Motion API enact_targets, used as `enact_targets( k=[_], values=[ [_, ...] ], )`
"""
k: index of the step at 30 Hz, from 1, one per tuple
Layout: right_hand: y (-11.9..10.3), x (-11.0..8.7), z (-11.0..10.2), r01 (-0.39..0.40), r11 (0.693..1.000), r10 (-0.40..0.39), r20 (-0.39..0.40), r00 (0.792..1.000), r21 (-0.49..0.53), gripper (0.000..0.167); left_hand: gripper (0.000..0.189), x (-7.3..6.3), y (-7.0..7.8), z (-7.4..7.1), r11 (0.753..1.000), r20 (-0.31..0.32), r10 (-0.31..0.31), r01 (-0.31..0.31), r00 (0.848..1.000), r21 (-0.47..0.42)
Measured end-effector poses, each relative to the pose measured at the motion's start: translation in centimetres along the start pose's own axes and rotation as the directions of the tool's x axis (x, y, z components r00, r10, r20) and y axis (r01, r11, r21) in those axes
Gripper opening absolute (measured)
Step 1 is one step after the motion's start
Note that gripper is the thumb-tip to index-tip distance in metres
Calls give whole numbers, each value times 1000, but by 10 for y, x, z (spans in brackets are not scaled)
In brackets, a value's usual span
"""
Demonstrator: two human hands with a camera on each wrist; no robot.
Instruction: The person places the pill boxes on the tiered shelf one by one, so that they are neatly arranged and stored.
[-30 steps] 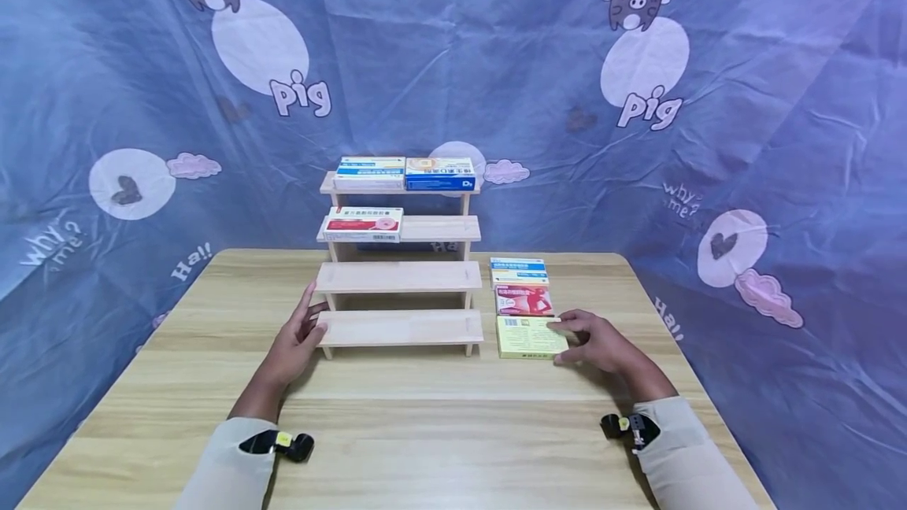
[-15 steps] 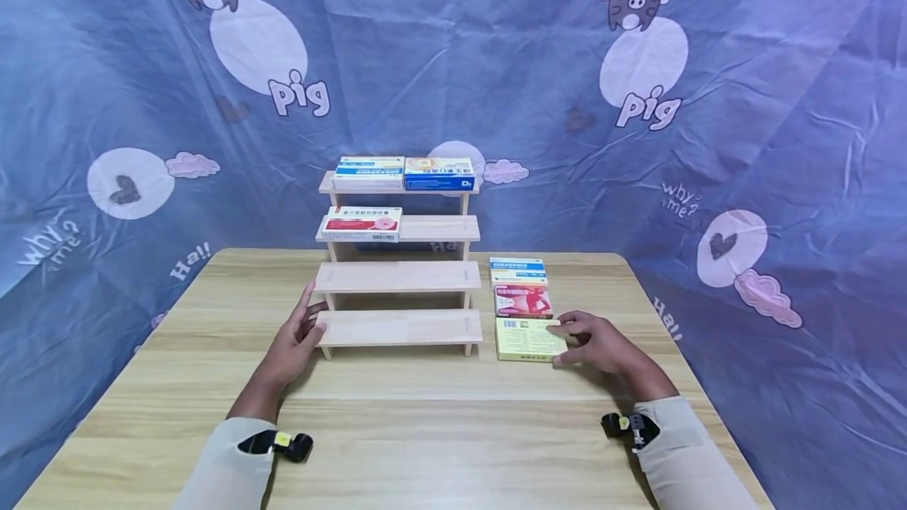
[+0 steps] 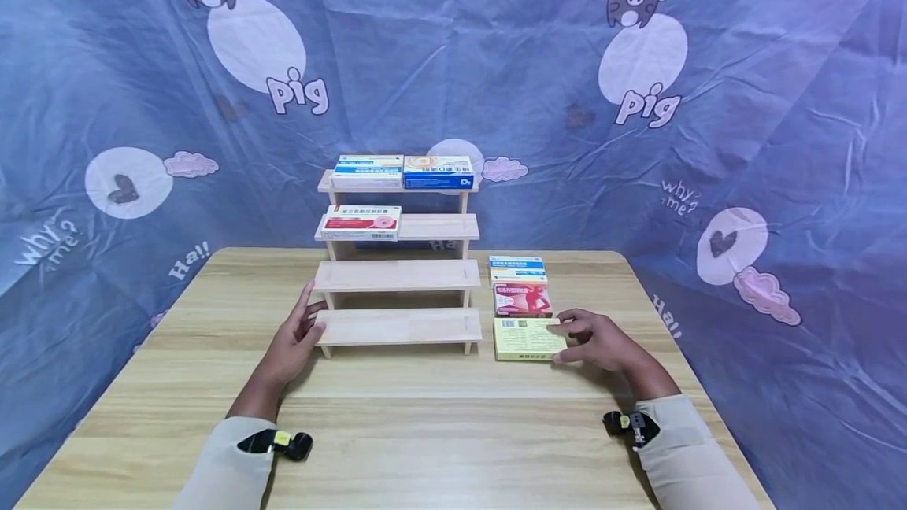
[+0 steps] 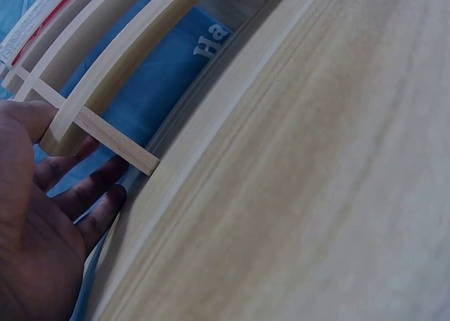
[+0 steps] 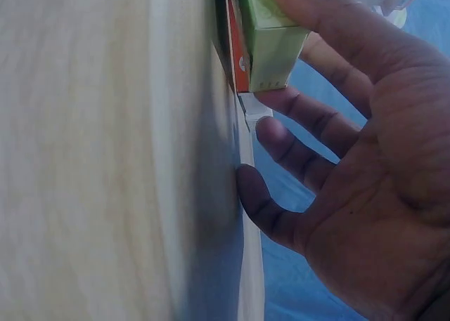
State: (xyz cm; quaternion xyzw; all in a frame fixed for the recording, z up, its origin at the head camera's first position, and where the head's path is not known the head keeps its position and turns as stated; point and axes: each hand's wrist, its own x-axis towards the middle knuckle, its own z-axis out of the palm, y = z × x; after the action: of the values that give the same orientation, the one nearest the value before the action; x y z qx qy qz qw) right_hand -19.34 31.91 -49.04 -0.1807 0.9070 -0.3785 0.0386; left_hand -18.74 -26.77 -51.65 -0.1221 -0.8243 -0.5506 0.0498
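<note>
A stepped wooden display stand [image 3: 400,275] with several shelves stands mid-table. My left hand [image 3: 289,345] holds its lower left end, the thumb against the lowest shelf [image 4: 105,75] and the other fingers behind and below it. To the right of the stand, my right hand [image 3: 601,343] grips the right side of a pale yellow-green medicine box [image 3: 527,341], which lies flat on the table. The right wrist view shows the thumb over that box's edge [image 5: 271,57] and a fingertip at its lower corner, while the outer fingers hang loosely beside it.
Behind the yellow-green box lie a red medicine box [image 3: 523,300] and a blue-and-white one [image 3: 517,269]. The top shelf bears two boxes, one blue-and-white [image 3: 367,171] and one vitamin D box [image 3: 439,172]. A red-and-white box [image 3: 361,223] sits on the shelf below. A blue curtain [image 3: 453,46] hangs behind the table.
The yellow-green box has shifted very slightly toward me and left, beside the red box. Both hands keep nearly the same places. The whole head view drifts slightly.
</note>
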Motion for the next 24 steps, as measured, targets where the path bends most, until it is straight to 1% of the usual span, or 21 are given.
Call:
enact_targets(
  k=[5,10,17,24],
  values=[
    [-3,0,-1,-8,1000,8,5,1000,1,55,79,-1,2,0,1000,-1,-4,4,1000,8],
    [-3,-2,-4,12,999,-12,10,1000,31,54,79,-1,2,1,1000,-5,-4,4,1000,21],
    [-5,-3,-9,29,999,-29,-22,999,25,53,79,-1,2,0,1000,-7,-4,4,1000,25],
    [-8,-3,-13,41,996,-38,-33,999,85,53,79,-1,2,0,1000,-4,-5,5,1000,14]
  ],
)
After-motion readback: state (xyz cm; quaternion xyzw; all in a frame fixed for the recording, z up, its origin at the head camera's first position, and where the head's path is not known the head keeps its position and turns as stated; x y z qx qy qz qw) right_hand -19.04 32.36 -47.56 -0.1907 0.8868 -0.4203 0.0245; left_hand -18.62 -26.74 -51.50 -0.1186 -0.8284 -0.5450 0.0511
